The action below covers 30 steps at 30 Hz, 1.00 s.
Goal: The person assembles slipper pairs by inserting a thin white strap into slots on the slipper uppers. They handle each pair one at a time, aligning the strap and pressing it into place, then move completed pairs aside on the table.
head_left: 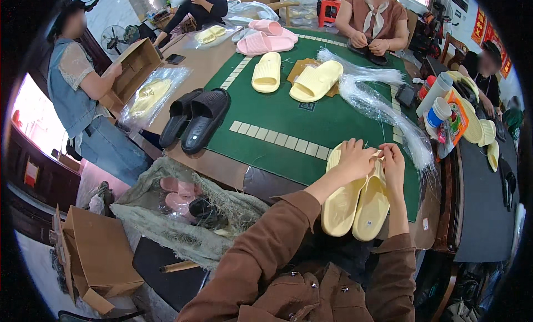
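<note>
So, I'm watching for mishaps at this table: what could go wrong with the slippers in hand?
The pair of yellow slippers seems to jut past the near edge of the table, so it might tip off if let go. The bundle of clear strands lies loose near the right hand, so strands could snag or tangle.

Just right of the grip and farther off stand a grey bottle (435, 94) and a white tub with a blue band (440, 114), with an orange packet (460, 119) beside them. Well beyond the grip is a red stool (329, 12). Far to its left, a phone (175, 59) lies on the table near an open carton (132, 71); a fan (112, 40) stands behind. Left of the grip and lower are a greenish sack (145, 195), a black seat (161, 269) and a cardboard box (102, 247).
</note>
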Each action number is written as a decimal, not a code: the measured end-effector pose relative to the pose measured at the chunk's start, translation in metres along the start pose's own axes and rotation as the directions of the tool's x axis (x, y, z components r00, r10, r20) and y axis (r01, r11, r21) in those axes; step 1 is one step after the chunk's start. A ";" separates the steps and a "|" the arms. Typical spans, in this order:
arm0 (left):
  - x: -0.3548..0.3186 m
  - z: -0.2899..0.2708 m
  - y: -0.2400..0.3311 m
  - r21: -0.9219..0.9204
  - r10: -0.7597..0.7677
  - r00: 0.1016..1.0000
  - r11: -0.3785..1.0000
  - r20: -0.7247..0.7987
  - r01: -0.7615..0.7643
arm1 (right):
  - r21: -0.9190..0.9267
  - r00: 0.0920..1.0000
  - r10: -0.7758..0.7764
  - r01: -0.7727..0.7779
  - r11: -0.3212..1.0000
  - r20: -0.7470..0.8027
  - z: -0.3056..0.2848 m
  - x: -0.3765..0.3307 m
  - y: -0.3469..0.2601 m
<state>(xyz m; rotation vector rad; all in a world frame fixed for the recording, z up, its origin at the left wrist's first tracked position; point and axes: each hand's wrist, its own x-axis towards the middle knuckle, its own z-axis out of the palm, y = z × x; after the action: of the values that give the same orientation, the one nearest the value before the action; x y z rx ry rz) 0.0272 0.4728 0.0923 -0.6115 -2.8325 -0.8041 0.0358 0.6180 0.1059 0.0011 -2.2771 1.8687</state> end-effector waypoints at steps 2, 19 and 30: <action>0.004 0.001 -0.003 -0.004 -0.023 1.000 1.000 -0.013 0.022 | 0.030 1.000 0.010 -0.010 0.999 0.012 -0.004 -0.001 0.000; 0.006 -0.002 -0.013 -0.431 -0.028 0.894 0.883 -0.446 -0.188 | 0.195 0.997 0.007 0.007 0.981 -0.072 -0.018 0.008 0.004; -0.006 -0.020 -0.011 -0.746 -0.181 0.896 0.632 -0.406 -0.210 | -0.036 0.963 -0.248 0.245 0.969 -0.104 -0.024 0.008 -0.070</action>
<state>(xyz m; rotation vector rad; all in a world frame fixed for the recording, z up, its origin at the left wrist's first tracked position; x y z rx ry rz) 0.0281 0.4521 0.1025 -0.4308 -1.9409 -1.9188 0.0406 0.6278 0.1794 0.1690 -2.1169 1.6745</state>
